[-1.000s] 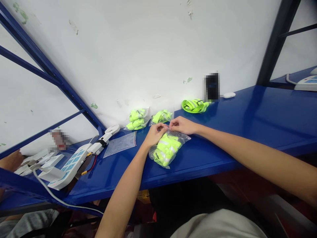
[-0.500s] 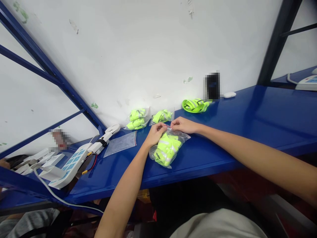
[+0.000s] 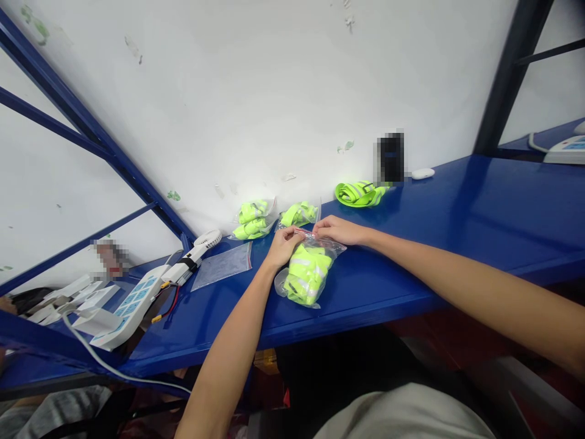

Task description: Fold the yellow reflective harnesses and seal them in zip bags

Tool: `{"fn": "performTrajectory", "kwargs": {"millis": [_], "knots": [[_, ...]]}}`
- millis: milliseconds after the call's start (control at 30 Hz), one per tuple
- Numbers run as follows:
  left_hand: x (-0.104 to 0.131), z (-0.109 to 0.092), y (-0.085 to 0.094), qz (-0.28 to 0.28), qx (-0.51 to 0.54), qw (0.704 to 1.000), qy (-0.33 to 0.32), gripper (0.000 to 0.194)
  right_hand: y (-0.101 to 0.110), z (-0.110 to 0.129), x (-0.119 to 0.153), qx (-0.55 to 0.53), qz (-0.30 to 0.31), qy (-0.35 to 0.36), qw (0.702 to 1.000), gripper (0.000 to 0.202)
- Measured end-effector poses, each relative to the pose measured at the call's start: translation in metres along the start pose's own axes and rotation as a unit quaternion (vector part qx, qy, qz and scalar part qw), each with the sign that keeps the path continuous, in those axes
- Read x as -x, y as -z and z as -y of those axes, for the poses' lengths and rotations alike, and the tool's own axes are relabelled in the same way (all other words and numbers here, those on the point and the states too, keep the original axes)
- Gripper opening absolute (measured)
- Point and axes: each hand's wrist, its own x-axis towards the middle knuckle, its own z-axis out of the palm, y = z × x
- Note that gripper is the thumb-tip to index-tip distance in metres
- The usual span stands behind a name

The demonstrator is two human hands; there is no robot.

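A clear zip-lock bag (image 3: 339, 246) with a red seal strip lies near the front of the blue table. Inside it is a folded neon-yellow reflective strap bundle (image 3: 308, 274) with silvery bands. My left hand (image 3: 284, 244) pinches the left part of the bag's top edge. On the same edge, a little to the right, my right hand (image 3: 336, 230) is closed with its fingertips on the seal. Behind my hands lie bagged yellow bundles (image 3: 250, 228) and another bagged bundle (image 3: 299, 213). A loose yellow reflective bundle (image 3: 359, 194) sits by the wall, out of any bag.
A flat zip-lock bag (image 3: 222, 266) lies left of my left arm. Beyond it are a small white fan (image 3: 208, 239), a power strip (image 3: 132, 311) and a cable with a yellow connector (image 3: 158, 318). A blurred dark object (image 3: 392, 158) and a white case (image 3: 423, 174) stand at the back right.
My left hand has shifted slightly left along the bag's top, and the gap between my hands is wider. The bag's upper right corner has drawn a little left.
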Motion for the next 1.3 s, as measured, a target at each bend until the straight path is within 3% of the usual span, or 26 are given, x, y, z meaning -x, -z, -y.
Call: {"fn": "performTrajectory", "kwargs": {"millis": [200,400,833,1033,1300], "knots": [[-0.001,0.001,0.001,-0.022,0.013,1.0,0.005,0.013,0.0,-0.002,-0.001,-0.005,0.009,-0.008,1.0,0.018],[-0.002,0.002,0.004,0.034,0.073,0.995,0.066,0.025,-0.003,-0.001,0.001,0.01,0.014,0.004,1.0,0.019],[-0.001,-0.004,0.0,0.046,0.004,0.999,0.021,0.03,-0.002,0.002,-0.001,0.059,-0.006,0.059,0.997,0.029],[-0.005,0.007,0.001,0.012,0.009,1.0,0.017,0.039,-0.003,0.001,0.0,0.057,0.013,0.028,0.998,0.032],[-0.016,0.016,0.019,-0.002,-0.029,1.0,-0.008,0.042,0.004,0.002,0.0,0.033,0.02,-0.007,0.999,0.024]]}}
